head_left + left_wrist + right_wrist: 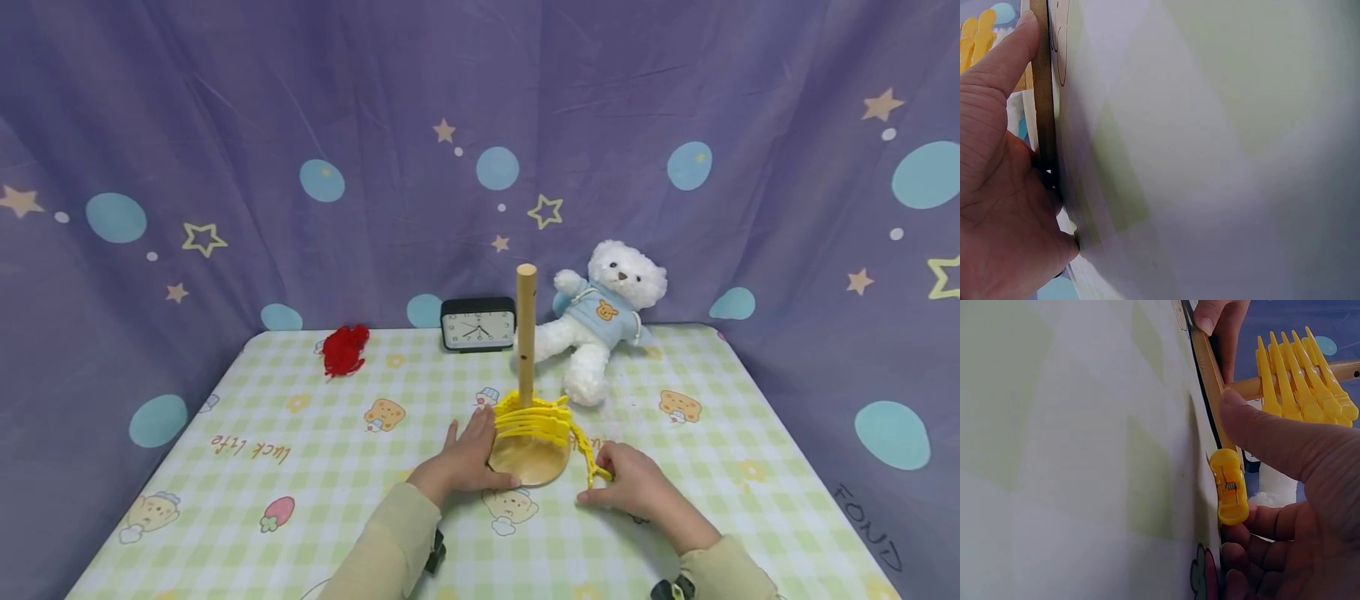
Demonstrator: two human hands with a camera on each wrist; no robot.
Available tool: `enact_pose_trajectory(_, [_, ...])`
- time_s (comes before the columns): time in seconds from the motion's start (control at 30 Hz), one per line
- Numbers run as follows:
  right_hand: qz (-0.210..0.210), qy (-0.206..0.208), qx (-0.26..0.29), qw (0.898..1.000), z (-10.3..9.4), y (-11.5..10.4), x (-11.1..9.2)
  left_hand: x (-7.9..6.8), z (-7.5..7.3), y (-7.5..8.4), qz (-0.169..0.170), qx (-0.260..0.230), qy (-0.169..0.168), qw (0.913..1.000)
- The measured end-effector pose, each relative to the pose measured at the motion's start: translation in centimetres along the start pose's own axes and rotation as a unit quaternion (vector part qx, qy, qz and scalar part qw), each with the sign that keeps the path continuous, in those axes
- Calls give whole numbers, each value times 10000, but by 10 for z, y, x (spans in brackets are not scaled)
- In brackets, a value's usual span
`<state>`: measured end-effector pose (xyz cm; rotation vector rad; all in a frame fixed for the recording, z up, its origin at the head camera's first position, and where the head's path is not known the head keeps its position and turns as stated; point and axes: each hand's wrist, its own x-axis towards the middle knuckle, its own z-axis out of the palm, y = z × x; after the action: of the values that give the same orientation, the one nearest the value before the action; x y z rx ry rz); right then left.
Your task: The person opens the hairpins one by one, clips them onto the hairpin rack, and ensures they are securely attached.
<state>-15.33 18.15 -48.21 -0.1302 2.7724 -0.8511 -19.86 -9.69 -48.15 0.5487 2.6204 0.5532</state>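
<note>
A wooden stand with a round base [529, 465] and an upright post [527, 333] stands mid-table. Around the foot of the post lies a yellow hair clip [536, 423] with long curved teeth; its narrow, chain-like tail runs down to the right. My left hand [471, 454] grips the base's left edge, the thumb along its front and the fingers beside the clip. At the tail's end, my right hand [633, 482] holds the clip between thumb and fingers. In the right wrist view, the spring-fitted end piece [1230, 487] sits between them, and the exact contact is partly hidden.
Behind the stand are a black alarm clock [478, 325] and a white teddy bear [611, 312] in a blue top, leaning on the curtain [405, 100]. A red bundle of strands [345, 350] lies back left on the checked tablecloth [300, 500].
</note>
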Motion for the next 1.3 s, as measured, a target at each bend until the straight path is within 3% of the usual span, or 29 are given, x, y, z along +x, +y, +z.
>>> enact_pose_trajectory(0.93, [115, 134, -322, 9993, 4, -4, 2, 1, 1, 0, -86, 28, -50, 9999])
enact_pose_trajectory(1.3, [163, 244, 211, 9993, -2, 0, -3, 1, 1, -1, -19, 89, -3, 10000])
